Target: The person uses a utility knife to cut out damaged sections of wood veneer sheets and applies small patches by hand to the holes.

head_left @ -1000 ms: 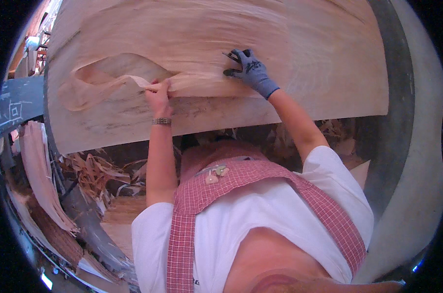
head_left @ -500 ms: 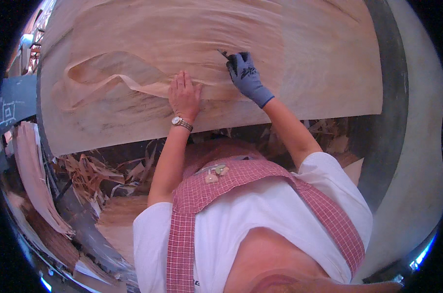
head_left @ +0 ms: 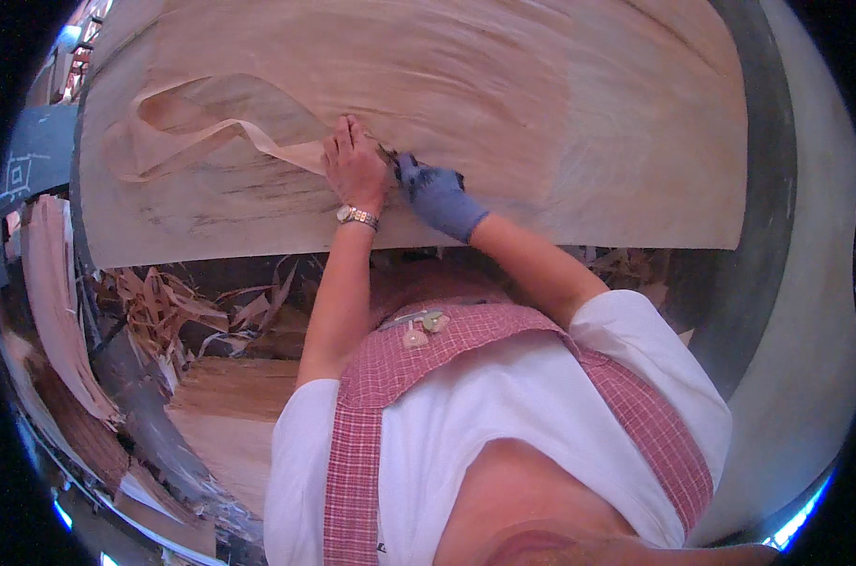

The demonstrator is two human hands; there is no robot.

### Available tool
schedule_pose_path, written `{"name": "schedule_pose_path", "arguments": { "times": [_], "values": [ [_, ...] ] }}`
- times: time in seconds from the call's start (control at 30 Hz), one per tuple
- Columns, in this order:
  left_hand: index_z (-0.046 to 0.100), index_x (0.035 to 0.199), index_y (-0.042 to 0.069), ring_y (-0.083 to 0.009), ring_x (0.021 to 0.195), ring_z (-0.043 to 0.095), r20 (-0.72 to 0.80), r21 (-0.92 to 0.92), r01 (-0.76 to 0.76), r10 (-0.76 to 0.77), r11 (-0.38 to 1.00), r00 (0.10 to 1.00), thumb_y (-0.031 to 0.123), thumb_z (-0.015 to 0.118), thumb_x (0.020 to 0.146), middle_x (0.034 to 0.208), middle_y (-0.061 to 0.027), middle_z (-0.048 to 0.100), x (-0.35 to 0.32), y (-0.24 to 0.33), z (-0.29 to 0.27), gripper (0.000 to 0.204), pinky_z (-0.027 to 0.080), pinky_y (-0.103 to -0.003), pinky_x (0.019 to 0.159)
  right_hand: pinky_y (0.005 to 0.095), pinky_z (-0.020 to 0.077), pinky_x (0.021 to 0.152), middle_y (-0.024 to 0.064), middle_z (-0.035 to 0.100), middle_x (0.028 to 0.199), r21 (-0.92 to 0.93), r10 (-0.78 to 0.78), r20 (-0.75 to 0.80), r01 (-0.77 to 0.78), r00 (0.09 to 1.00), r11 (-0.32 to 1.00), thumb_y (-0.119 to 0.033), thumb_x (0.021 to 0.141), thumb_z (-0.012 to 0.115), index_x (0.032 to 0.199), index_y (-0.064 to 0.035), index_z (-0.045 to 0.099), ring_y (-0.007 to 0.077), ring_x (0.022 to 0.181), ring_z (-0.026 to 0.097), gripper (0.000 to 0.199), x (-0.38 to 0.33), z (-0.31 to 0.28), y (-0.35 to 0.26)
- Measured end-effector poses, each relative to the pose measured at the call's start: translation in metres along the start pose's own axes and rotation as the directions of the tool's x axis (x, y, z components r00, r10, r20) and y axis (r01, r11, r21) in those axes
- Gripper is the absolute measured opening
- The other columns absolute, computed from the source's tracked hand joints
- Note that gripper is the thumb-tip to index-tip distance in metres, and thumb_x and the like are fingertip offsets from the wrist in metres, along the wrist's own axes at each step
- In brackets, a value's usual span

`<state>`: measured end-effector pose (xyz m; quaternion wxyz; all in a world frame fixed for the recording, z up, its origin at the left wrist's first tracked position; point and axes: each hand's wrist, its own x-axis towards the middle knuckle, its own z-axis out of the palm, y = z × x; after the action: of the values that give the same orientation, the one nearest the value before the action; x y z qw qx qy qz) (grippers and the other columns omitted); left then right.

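Observation:
A large sheet of thin tan wood veneer (head_left: 636,189) lies before me, wrinkled in its far part. On it a long narrow veneer strip (head_left: 255,138) loops out to the left, and its near end runs under my left hand (head_left: 354,172). That hand is bare, with a watch at the wrist, and its fingers lie stretched out on the veneer. My right hand (head_left: 437,195), in a blue-grey glove with dark fingertips, is closed around a small dark knife-like tool (head_left: 386,154). The tool's tip is right beside my left fingers; the fingers partly hide it.
Torn veneer scraps (head_left: 168,307) heap below the sheet's near edge. Stacked veneer strips (head_left: 58,302) stand at the left, near a dark panel with chalk marks (head_left: 36,160). A dark curved band (head_left: 772,179) borders the sheet on the right.
My right hand has come left and nearer with the tool, from apart on the sheet to right beside my left hand. My left hand still rests on the strip's end.

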<state>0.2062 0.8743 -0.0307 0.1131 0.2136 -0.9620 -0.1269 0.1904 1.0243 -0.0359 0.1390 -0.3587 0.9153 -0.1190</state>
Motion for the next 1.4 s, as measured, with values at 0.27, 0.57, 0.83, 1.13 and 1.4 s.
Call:
{"name": "schedule_pose_path", "arguments": {
  "times": [0.27, 0.57, 0.83, 1.13, 1.4],
  "values": [
    [0.045, 0.136, 0.0, -0.0287, 0.128, 0.04, 0.029, -0.066, 0.073, -0.071, 0.995, 0.997, 0.053, 0.07, 0.075, 0.141, -0.0104, 0.043, -0.007, 0.009, -0.014, 0.085, 0.032, -0.046, 0.105, 0.0496, 0.0468, 0.047, 0.0124, 0.065, 0.068, -0.207, -0.122, 0.326, 0.197, 0.938, 0.958, -0.033, 0.098, 0.043, 0.121, -0.016, 0.051, 0.0306, 0.057, 0.065, 0.03, -0.043, -0.087, 0.077],
    [0.032, 0.145, 0.007, -0.0312, 0.129, 0.039, 0.019, -0.164, 0.164, -0.163, 0.973, 0.986, 0.051, 0.078, 0.067, 0.138, -0.0114, 0.045, 0.002, 0.011, -0.017, 0.101, 0.032, -0.047, 0.106, 0.042, 0.0495, 0.06, 0.0077, 0.063, 0.086, -0.382, -0.404, 0.22, 0.459, 0.888, 0.802, -0.024, 0.094, 0.05, 0.108, -0.0188, 0.06, 0.0274, 0.079, 0.063, 0.018, -0.03, -0.157, 0.187],
    [0.027, 0.147, 0.009, -0.0307, 0.118, 0.045, 0.142, -0.162, 0.221, -0.199, 0.962, 0.97, 0.048, 0.083, 0.059, 0.132, -0.008, 0.048, 0.004, 0.025, -0.046, 0.112, 0.035, -0.046, 0.098, 0.0465, 0.0503, 0.053, 0.0129, 0.066, 0.08, -0.354, -0.534, 0.205, 0.571, 0.82, 0.741, -0.024, 0.093, 0.047, 0.109, -0.0185, 0.057, 0.0323, 0.066, 0.066, 0.019, 0.11, -0.092, 0.033],
    [0.031, 0.145, 0.014, -0.0306, 0.122, 0.04, 0.19, 0.02, 0.203, -0.203, 0.979, 0.961, 0.051, 0.079, 0.064, 0.133, -0.0073, 0.045, 0.001, 0.024, -0.035, 0.101, 0.03, -0.052, 0.1, 0.0499, 0.0512, 0.055, 0.0148, 0.067, 0.081, -0.176, -0.088, 0.068, 0.098, 0.994, 0.979, -0.029, 0.097, 0.044, 0.125, -0.0168, 0.049, 0.035, 0.068, 0.066, 0.031, -0.06, -0.09, 0.155],
    [0.038, 0.144, 0.016, -0.0276, 0.118, 0.044, -0.09, 0.096, -0.185, 0.194, 0.978, 0.977, 0.043, 0.073, 0.073, 0.125, -0.0091, 0.051, -0.004, 0.009, -0.006, 0.084, 0.032, -0.051, 0.098, 0.0466, 0.0533, 0.063, 0.0166, 0.065, 0.093, -0.209, 0.256, 0.145, -0.224, 0.956, 0.952, -0.032, 0.092, 0.054, 0.124, -0.0108, 0.051, 0.032, 0.082, 0.066, 0.038, -0.148, -0.083, 0.153]
  ]
}}
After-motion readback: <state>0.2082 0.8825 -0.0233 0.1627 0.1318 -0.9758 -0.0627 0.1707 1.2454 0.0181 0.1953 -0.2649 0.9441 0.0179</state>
